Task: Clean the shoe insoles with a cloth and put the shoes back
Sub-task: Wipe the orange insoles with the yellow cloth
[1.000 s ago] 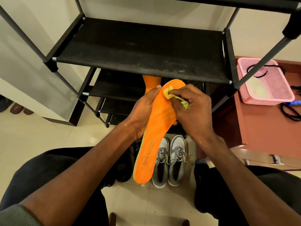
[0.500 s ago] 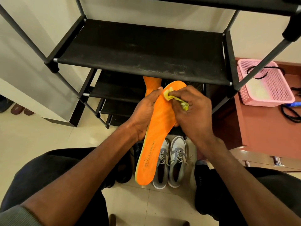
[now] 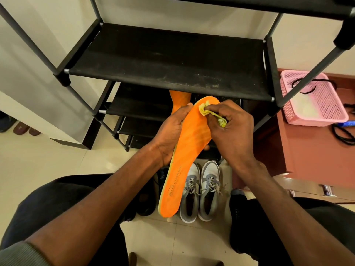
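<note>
My left hand point(image 3: 172, 135) grips a long orange insole point(image 3: 186, 156) along its left edge, holding it tilted with the toe end up. My right hand point(image 3: 232, 135) is closed on a crumpled yellow cloth point(image 3: 210, 114), which presses on the insole's toe end. A second orange insole point(image 3: 179, 99) sticks up behind my left hand, partly hidden by it. A pair of grey and white sneakers point(image 3: 199, 191) stands on the floor below the insole, toes toward the rack.
A black shoe rack point(image 3: 169, 60) with several fabric shelves stands straight ahead. A pink perforated basket point(image 3: 315, 100) sits on a reddish cabinet point(image 3: 311, 148) at the right. Dark shoes point(image 3: 146, 196) lie left of the sneakers. My knees frame the floor tiles.
My right hand has slid the cloth slightly up toward the toe tip of the insole. The left hand's hold is unchanged.
</note>
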Demonstrator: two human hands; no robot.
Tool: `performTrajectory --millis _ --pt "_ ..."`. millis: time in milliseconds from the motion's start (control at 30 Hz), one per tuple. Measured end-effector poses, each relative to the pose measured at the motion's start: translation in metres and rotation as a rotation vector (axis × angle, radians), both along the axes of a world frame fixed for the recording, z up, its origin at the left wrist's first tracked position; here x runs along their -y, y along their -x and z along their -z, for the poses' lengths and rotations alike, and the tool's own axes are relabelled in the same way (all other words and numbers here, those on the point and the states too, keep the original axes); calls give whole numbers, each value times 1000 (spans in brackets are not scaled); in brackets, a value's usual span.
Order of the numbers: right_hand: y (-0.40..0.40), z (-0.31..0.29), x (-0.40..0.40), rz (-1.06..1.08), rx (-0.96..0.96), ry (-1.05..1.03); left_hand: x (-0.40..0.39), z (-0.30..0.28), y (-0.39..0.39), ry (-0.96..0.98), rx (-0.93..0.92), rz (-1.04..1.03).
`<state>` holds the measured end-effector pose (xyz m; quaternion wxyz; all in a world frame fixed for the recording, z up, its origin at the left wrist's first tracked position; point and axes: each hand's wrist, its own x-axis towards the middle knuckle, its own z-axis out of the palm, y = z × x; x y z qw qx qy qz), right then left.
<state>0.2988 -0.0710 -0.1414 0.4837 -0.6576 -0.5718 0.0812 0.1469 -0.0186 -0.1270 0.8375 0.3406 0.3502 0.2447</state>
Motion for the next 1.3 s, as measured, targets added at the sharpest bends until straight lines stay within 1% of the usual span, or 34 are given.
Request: performTrajectory --millis 100,233,300,333,400,467,500,633,700,800,833,933,967,1000,1067,1133,1167,1267,1300 --pt "0 -1 0 -1 8 -20 0 -1 0 -12 -6 -3" --pt "8 -1 6 -136 74 -66 3 -4 -2 47 8 -24" --pt "12 -1 7 -169 101 -77 5 -6 -2 66 25 -18" --pt "12 -1 6 -144 121 -78 5 -7 -2 54 26 -16" --pt "8 -2 4 -20 140 -70 4 -8 -3 19 25 -10" --pt "0 -3 1 93 102 -53 5 -7 -4 6 20 12" --pt "-2 -3 0 101 81 -50 5 -6 -4 9 11 14" --pt "4 -4 3 -73 80 -63 6 -6 -4 24 24 -10" --pt "4 -5 3 -64 106 -68 5 -8 -4 6 25 -25" --pt "-2 -6 1 61 85 -61 6 -6 -5 -1 29 -11" --pt "-2 -6 1 45 80 -64 6 -7 -5 0 18 -13" --pt "5 -5 4 -97 123 -87 5 -6 -4 28 23 -31" --pt "6 -5 5 -99 140 -87 5 -6 -4 26 17 -35" --pt "5 -6 4 -56 148 -81 5 -7 -4 19 12 -34" --pt "-1 -6 2 96 117 -52 5 -7 -5 8 14 -23" --pt "-6 -6 0 158 74 -37 5 -6 -6 23 19 -24" --pt "-5 -6 0 131 68 -39 5 -6 -6 31 20 -28" --pt "3 -6 3 -40 95 -58 4 -6 -6 42 24 -27" --pt "5 -5 3 -53 111 -63 3 -6 -5 41 21 -34"
